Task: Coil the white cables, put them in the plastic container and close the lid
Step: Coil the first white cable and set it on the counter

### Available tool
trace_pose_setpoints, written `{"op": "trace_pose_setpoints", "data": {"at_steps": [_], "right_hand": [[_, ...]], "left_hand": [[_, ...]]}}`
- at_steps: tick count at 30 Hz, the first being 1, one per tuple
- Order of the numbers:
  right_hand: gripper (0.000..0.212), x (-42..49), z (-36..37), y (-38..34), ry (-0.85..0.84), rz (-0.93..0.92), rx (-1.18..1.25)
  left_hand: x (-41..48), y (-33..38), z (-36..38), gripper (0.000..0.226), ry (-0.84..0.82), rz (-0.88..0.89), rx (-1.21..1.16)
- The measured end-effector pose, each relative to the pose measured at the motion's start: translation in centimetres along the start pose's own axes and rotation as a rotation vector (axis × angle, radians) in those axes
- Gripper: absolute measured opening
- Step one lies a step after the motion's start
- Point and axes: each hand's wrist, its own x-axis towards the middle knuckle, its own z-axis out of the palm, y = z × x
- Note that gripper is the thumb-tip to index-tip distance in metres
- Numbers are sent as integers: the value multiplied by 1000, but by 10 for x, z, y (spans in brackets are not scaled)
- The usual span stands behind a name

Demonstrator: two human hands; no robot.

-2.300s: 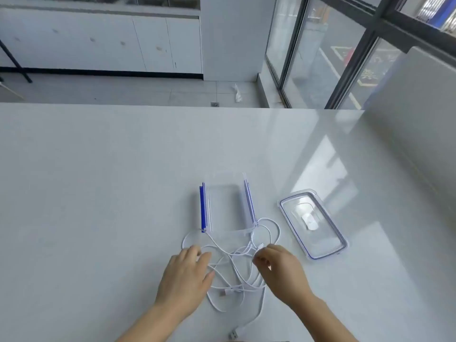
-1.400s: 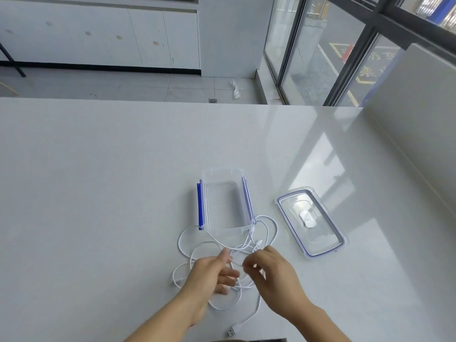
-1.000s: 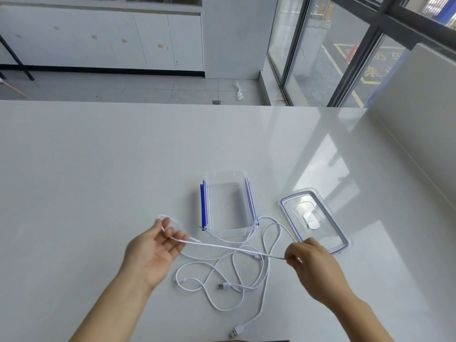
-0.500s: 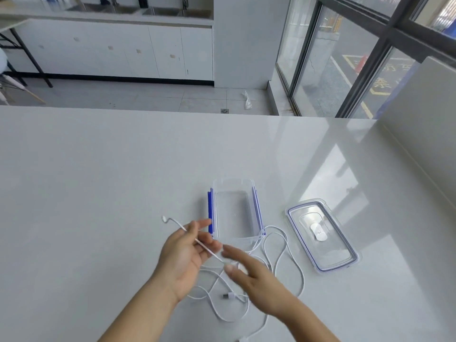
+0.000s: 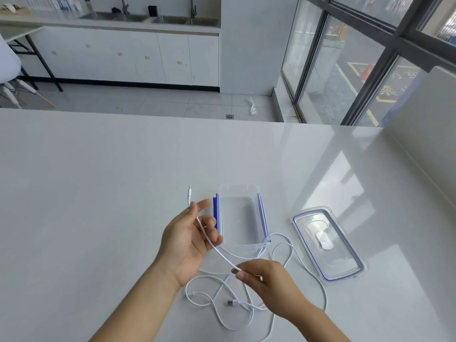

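A white cable (image 5: 214, 245) runs across the palm of my left hand (image 5: 188, 240), and its small plug sticks up past the fingertips. My right hand (image 5: 266, 282) pinches the same cable lower down, near the table. The rest of the white cables (image 5: 222, 302) lies in loose tangled loops on the table below both hands, with a USB plug showing. The clear plastic container (image 5: 240, 218) with blue side clips stands open and empty just right of my left hand. Its clear lid (image 5: 328, 245) lies flat on the table to the right.
Everything rests on a glossy white table (image 5: 98, 193). A low white wall (image 5: 424, 134) borders the table on the right. Beyond the far edge are a tiled floor, white cabinets and large windows.
My left hand has raised the cable end so the plug points upward. My right hand slid down the cable and now pinches it lower, near the table. The view tilted up a little.
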Motion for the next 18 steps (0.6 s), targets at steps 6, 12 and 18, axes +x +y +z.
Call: {"op": "trace_pose_setpoints", "data": {"at_steps": [6,12,18], "right_hand": [[25,2,-30,15,-216,199,-83],[29,34,-70,-13,-96,379,-42],[16,41,-106,-77,-126,326,619]], "left_hand": [[-10,9,4,34,-96,-41,117],[-28,12,12,35,-325,-199,468],[-31,-1,18,31,-354,-205,953]]}}
